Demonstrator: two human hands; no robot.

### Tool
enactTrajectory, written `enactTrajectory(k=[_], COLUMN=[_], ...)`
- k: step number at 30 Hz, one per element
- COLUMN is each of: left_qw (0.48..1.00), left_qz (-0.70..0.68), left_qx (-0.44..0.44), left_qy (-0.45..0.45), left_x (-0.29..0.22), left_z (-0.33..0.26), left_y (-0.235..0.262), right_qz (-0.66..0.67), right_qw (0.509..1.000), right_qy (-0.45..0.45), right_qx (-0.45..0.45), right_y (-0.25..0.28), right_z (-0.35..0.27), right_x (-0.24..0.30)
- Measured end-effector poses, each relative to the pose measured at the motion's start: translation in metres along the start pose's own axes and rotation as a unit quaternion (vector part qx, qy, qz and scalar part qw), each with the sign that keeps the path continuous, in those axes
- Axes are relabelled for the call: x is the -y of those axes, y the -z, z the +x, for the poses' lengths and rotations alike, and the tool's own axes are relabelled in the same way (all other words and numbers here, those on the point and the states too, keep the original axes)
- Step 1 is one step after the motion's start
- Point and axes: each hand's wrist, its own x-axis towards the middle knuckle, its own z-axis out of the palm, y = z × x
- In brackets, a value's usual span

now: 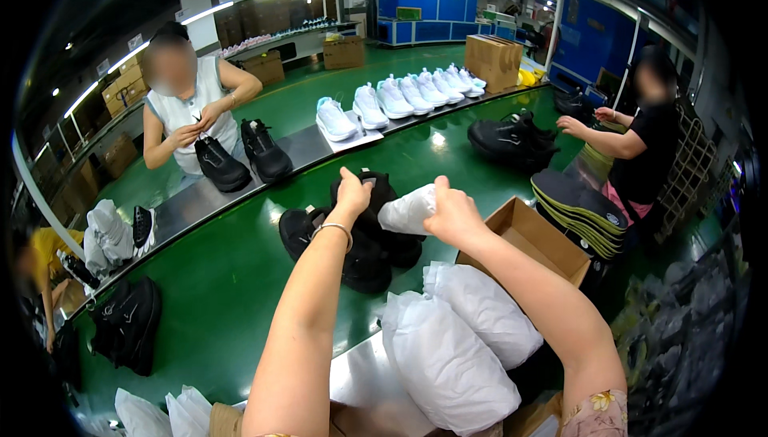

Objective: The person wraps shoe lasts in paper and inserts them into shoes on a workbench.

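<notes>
My left hand (352, 194) is closed on the top of a black shoe (374, 187) in a cluster of black shoes at the middle of the green belt. A pale wad of white paper stuffing (406, 211) is gripped in my right hand (454, 214), its rounded end pointing left against that shoe's opening. Beside them on the left lies another black shoe (294, 231), partly covered by my left forearm. Nearer to me, two large bundles in white paper (448, 361) rest below my right forearm.
An opened cardboard box (524, 237) and stacked insoles (580, 205) stand on the right. White shoes (394, 99) line the far ledge. Across the belt (216, 277), a co-worker (206, 93) handles black shoes (222, 166); another person (648, 117) stands at right. More black shoes (128, 325) sit at left.
</notes>
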Motion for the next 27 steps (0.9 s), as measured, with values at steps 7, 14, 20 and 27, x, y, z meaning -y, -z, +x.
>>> enactTrajectory(k=[7, 14, 20, 27], left_qw=[0.995, 0.989, 0.982, 0.980], left_qz=[0.072, 0.020, -0.080, -0.088], left_qx=[0.046, 0.141, 0.173, 0.178], left_qy=[-0.059, -0.039, -0.016, -0.017], left_x=[0.020, 0.009, 0.020, 0.019], left_z=[0.009, -0.012, -0.012, -0.018], left_y=[0.002, 0.033, 0.029, 0.033], right_qz=[-0.021, -0.128, -0.132, -0.102], right_qw=[0.999, 0.989, 0.973, 0.982], right_qy=[0.038, 0.071, 0.062, 0.071], right_qx=[0.013, -0.003, 0.181, 0.142], right_y=[-0.042, -0.100, -0.084, -0.120], right_z=[0.033, 0.032, 0.049, 0.063], right_x=[0.010, 0.013, 0.022, -0.004])
